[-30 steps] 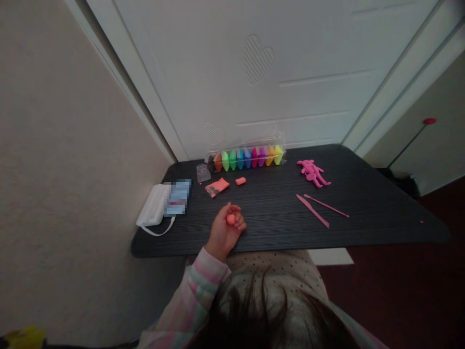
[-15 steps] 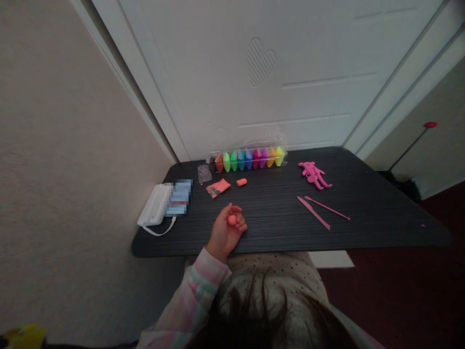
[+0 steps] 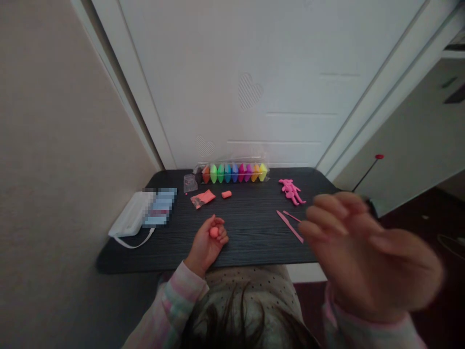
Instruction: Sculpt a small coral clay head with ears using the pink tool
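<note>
On the near side of the dark, finely ridged surface [image 3: 250,247], the left hand [image 3: 203,248] lies palm up, its grip curled around one smooth coral ball [image 3: 214,232]. Near and right, the raised right hand [image 3: 366,257] is blurred, its grip fairly wide with fingers loosely bent. Beyond the left hand lie one stubby coral cylinder [image 3: 226,195], one crinkled coral packet [image 3: 203,198] and one clear plastic cup [image 3: 190,183]. Farther back, a transparent wrapper [image 3: 240,158] encloses ten pointed coloured pieces [image 3: 235,173] in a row. To the right are one pink figure [image 3: 292,192] and, nearer, one flat pink blade [image 3: 289,226] and one thin pink rod [image 3: 291,216], partly hidden by the right hand. Left sits one white rounded case [image 3: 131,214].
</note>
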